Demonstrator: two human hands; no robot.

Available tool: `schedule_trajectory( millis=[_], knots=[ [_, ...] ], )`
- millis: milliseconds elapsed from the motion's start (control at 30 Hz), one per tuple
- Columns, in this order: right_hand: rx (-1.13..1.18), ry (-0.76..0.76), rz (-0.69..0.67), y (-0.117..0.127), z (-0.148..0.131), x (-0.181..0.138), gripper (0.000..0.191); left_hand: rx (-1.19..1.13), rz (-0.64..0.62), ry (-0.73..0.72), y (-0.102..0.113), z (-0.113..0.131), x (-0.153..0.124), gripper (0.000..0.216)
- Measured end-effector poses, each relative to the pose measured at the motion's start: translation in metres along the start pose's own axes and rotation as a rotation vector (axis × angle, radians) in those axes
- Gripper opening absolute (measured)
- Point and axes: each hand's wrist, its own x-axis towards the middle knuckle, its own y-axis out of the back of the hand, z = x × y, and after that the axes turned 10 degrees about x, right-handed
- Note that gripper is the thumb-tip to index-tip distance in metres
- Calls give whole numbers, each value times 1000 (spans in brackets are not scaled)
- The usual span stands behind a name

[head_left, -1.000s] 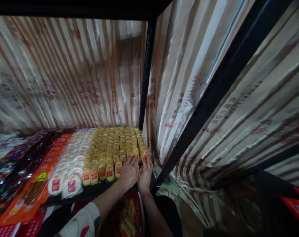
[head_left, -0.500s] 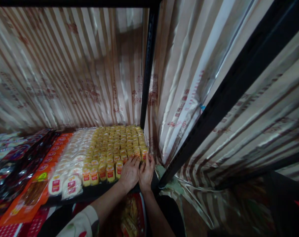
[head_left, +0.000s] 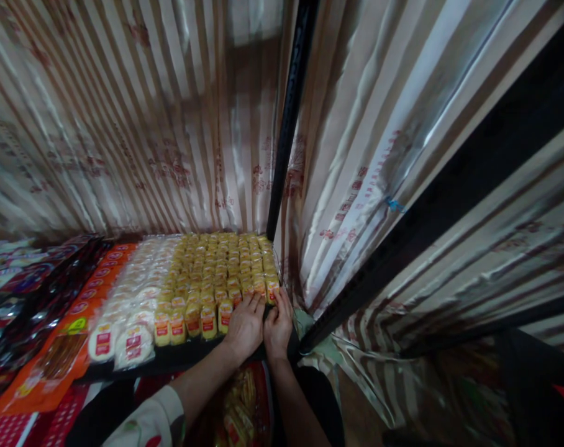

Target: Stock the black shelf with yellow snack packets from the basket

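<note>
Rows of small yellow snack packets (head_left: 217, 273) with red labels stand packed on a black shelf (head_left: 179, 361). My left hand (head_left: 245, 325) and my right hand (head_left: 278, 323) lie side by side at the front right corner of these rows, fingers pressed against the nearest packets. What the fingers enclose is hidden under the hands. To the left of the yellow packets lie round white packets (head_left: 133, 310) with red labels.
Orange flat packs (head_left: 63, 347) and dark packs (head_left: 25, 298) fill the shelf's left part. Black shelf posts (head_left: 289, 118) (head_left: 431, 211) rise at the right. Striped shiny curtain (head_left: 123, 124) hangs behind and right. A basket of yellow snacks (head_left: 240, 410) sits below.
The view has tilted slightly, so the shelf top edge has left the frame. Both hands stay at the front right packets, shifted barely to the right.
</note>
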Motion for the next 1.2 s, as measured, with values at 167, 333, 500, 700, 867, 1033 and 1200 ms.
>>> schedule_trajectory(
  millis=[167,333,500,700,867,1033,1200],
  knots=[
    [-13,11,-22,-1,6,-2,50,-15,19,-29,0,1,0,41],
    [-27,2,-42,-3,12,-3,50,-43,2,-24,-1,5,2,38],
    [-11,-10,-58,-1,11,-4,52,-58,-14,-26,-1,8,1,39],
    [5,-26,-54,3,6,-4,46,-115,-34,-44,7,9,-22,41],
    [21,6,-41,3,2,-4,41,-145,-74,-26,14,10,-49,51],
    [28,67,0,3,-1,0,35,-180,-80,-45,14,9,-83,49],
    [63,59,9,13,-24,-11,28,-254,-206,-33,7,6,-132,45]
  ],
)
